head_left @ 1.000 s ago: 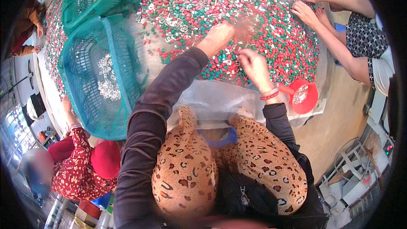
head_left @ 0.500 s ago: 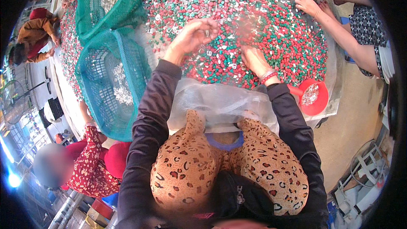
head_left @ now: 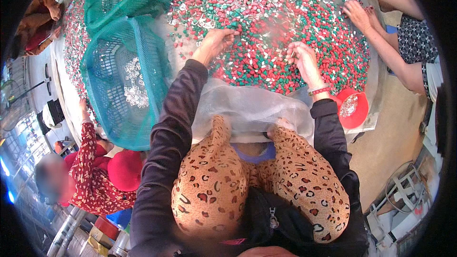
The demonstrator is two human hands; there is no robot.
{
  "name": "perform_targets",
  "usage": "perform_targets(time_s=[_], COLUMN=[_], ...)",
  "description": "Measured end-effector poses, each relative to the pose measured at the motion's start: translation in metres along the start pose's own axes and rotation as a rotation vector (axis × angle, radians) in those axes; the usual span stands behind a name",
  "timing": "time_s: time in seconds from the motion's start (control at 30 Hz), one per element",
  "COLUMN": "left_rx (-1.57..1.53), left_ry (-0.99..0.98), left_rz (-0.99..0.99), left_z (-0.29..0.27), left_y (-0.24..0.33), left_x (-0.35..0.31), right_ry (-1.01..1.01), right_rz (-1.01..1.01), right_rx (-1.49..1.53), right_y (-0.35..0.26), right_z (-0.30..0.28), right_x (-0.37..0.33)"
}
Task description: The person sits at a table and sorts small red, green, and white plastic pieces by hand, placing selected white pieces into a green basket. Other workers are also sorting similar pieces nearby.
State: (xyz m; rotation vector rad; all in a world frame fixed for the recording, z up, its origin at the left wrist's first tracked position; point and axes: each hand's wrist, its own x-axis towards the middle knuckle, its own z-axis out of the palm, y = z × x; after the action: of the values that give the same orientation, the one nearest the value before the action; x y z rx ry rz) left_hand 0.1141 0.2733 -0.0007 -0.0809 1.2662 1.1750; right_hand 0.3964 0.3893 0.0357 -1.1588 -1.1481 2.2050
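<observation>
A broad heap of small red and green pebble-like pieces (head_left: 266, 69) covers the table in front of me, with small whitish, see-through clip-like pieces (head_left: 205, 22) mixed in. Over the left part of the heap is my left hand (head_left: 215, 45), its thumb and fingertips pinched together and pointing right. What it pinches, if anything, is too small to name. My right hand (head_left: 305, 63) is raised just above the heap at the right, fingers curled in toward the thumb. A tiny pale bit seems to show at its fingertips, but I cannot make it out.
Left of the heap stand a teal mesh-lined basket (head_left: 161, 90) and a green one (head_left: 102, 7), both holding see-through pieces. A red scoop (head_left: 356, 119) with similar pieces lies at right. Translucent sheeting (head_left: 247, 109) hangs over my knees. Co-workers' hands (head_left: 358, 15) reach in from the right.
My right hand has lifted off the heap and moved right, its fingers now curled upward. My left hand has closed from a looser curl into a pinch. The view has shifted slightly.
</observation>
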Motion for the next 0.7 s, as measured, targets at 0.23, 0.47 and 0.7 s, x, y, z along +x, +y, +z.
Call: perform_targets(time_s=[0.23, 0.47, 0.7], left_rx=[1.359, 1.639, 0.289], left_ry=[-0.119, -0.136, -0.221], left_rz=[0.925, 0.909, 0.213], left_z=[0.049, 0.063, 0.047], left_y=[-0.027, -0.047, 0.008], left_x=[0.0, 0.025, -0.038], right_ry=[0.093, 0.368, 0.371], right_rz=[-0.057, -0.169, -0.077], right_rx=[-0.021, -0.509, -0.968], right_y=[-0.022, -0.041, -0.01], right_z=[0.019, -0.035, -0.081], right_x=[0.021, -0.03, -0.038])
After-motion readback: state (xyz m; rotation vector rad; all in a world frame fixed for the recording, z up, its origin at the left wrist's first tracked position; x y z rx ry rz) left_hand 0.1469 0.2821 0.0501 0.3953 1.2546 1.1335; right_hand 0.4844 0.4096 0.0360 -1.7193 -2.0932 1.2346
